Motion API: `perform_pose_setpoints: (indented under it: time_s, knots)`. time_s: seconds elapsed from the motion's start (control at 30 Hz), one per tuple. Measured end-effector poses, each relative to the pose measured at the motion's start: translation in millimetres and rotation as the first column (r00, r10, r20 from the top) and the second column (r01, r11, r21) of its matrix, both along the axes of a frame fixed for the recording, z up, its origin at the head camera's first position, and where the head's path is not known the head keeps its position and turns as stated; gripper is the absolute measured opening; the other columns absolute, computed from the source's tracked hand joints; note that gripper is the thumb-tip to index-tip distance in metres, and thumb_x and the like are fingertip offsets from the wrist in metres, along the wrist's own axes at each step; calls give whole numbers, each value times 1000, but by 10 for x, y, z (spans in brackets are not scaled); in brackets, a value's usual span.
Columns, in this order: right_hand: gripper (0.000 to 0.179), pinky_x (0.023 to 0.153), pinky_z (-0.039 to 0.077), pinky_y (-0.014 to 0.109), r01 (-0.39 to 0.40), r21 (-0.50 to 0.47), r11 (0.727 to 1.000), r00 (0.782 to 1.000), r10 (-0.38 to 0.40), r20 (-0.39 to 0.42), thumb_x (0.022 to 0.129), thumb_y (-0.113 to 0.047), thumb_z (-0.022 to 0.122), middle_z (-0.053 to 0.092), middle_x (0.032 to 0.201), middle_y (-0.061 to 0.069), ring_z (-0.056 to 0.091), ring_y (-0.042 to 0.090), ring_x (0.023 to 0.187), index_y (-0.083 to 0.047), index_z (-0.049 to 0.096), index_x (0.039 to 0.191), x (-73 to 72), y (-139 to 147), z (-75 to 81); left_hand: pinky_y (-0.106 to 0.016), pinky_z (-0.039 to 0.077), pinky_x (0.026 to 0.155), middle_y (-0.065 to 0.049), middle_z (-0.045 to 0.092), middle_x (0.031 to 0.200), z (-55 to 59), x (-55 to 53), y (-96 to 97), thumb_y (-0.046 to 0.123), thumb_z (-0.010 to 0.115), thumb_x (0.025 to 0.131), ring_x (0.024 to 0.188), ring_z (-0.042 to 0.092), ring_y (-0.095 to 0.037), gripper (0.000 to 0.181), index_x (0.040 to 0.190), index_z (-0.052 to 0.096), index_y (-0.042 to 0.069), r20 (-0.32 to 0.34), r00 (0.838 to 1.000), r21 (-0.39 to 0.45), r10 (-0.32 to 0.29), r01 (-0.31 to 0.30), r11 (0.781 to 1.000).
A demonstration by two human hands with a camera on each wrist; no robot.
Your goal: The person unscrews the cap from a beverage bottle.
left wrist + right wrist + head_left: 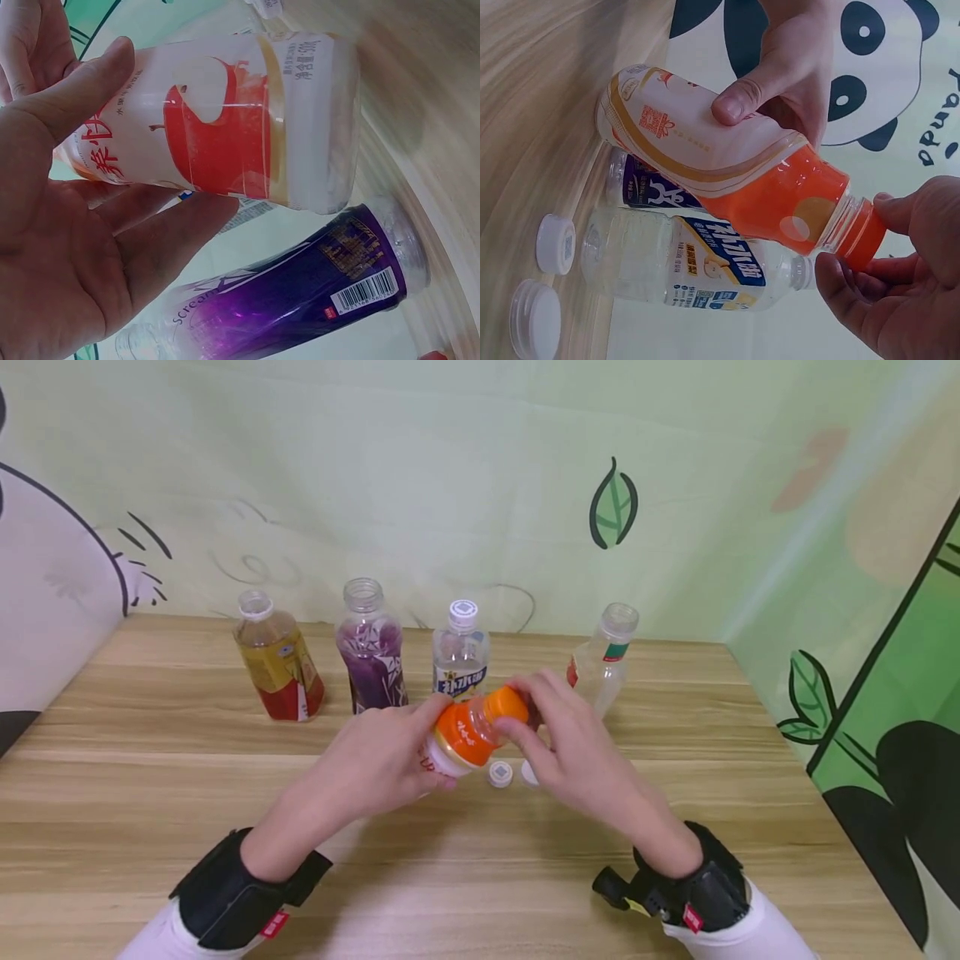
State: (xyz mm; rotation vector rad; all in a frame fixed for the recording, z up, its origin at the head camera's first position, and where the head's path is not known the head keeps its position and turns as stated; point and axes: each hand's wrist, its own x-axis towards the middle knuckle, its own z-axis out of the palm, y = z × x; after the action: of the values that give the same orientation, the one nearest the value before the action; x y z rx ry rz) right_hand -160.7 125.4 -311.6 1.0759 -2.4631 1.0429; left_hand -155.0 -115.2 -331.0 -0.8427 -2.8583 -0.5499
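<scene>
An orange and white drink bottle (727, 157) is held tilted above the table, its top toward the right. My left hand (375, 756) grips its body, with the thumb along one side in the left wrist view. The fingers and thumb of my right hand (566, 739) pinch the orange cap (506, 703), which sits on the bottle's neck. Behind the hands stands a clear bottle (461, 652) with a white cap and a blue label. A white cap (500, 774) lies on the table just below the bottle, and another white cap (535, 320) lies beside it, partly hidden by my right hand in the head view.
An uncapped bottle with a yellow and red label (279, 660) and an uncapped purple bottle (370, 652) stand at the back left. Toward the back right is a clear uncapped bottle (603, 660). A printed cloth backdrop (450, 485) rises behind the wooden table (150, 827).
</scene>
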Motion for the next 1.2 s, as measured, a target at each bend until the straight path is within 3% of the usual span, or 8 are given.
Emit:
perform_pose_setpoints:
  time_s: [0.27, 0.47, 0.7, 1.2]
  knots:
    - [28, 71, 56, 29, 16, -47, 999, 1000, -17, -17, 99, -14, 69, 61, 102, 5, 58, 13, 85, 3, 60, 120, -45, -32, -54, -35, 56, 61, -6, 72, 98, -19, -18, -12, 41, 93, 74, 74, 68, -21, 80, 136, 56, 6, -8, 1000, -8, 8, -8, 1000]
    - [26, 72, 54, 31, 109, -70, 992, 994, -107, 19, 104, -24, 62, 62, 99, 5, 56, 15, 86, -1, 59, 115, -50, -91, -133, -37, 57, 62, -6, 72, 100, -31, -5, 8, 41, 93, 74, 76, 69, -21, 80, 138, 55, 9, -20, 1000, -15, 22, -22, 1000]
    - [32, 62, 42, 32, 218, -54, 974, 972, -212, 97, 103, -34, 65, 56, 85, 3, 50, 21, 76, -3, 62, 111, -23, -93, -108, -36, 55, 59, -6, 72, 99, -42, -11, 41, 43, 92, 75, 75, 68, -21, 82, 139, 55, 9, -34, 999, -30, 26, -27, 999]
    - [25, 63, 42, 30, 181, -81, 980, 982, -176, 66, 102, -21, 67, 49, 91, 4, 48, 20, 79, -1, 58, 113, -2, -107, -135, -33, 53, 56, -5, 72, 98, -62, -15, 29, 43, 91, 76, 72, 67, -20, 77, 135, 56, 9, -73, 997, -20, 12, -14, 1000]
